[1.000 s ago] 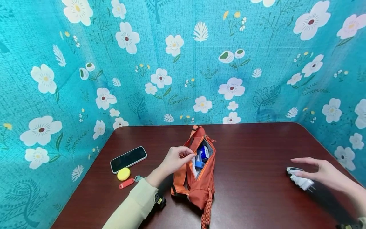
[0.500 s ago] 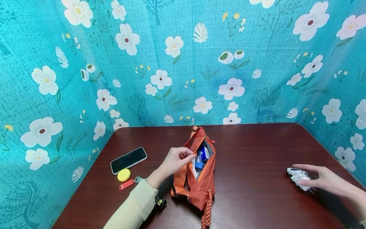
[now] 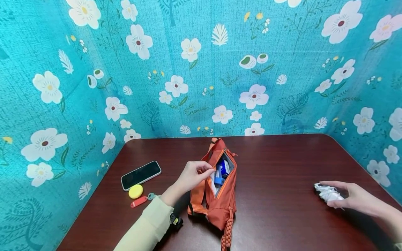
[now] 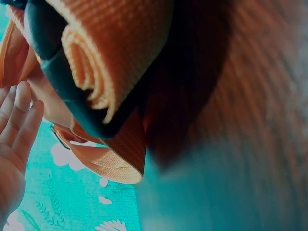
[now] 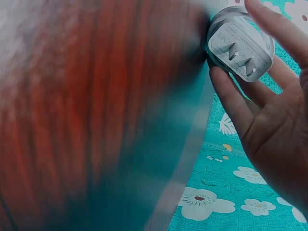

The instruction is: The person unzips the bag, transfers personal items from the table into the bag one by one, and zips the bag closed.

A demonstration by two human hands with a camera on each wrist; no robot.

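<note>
An orange-red waist bag (image 3: pixel 224 205) lies on the table, its zip undone, with blue boxes (image 3: pixel 224 169) showing inside. At the opening's left edge my left hand (image 3: pixel 191 177) pinches the fabric between thumb and fingers. In the left wrist view, the bag's orange webbing strap (image 4: pixel 120 43) and dark buckle cover much of the picture. Over at the right, my right hand (image 3: pixel 361 198) grips a white charger plug (image 5: pixel 240 50) bundled with its cable (image 3: pixel 326 191), thumb on one side and fingers on the other. Its two metal prongs point toward the right wrist camera.
Left of the bag lie a phone (image 3: pixel 141 175), a round yellow case (image 3: pixel 135 191) and a key (image 3: pixel 151 196) with a red tag (image 3: pixel 139 201). A braided cord (image 3: pixel 227 233) hangs from the bag's near end. Flowered teal cloth (image 3: pixel 201 69) stands behind the dark wooden table (image 3: pixel 276 167).
My right hand has come down from above the charger and its fingers have closed round it. The left hand keeps its pinch on the bag's edge.
</note>
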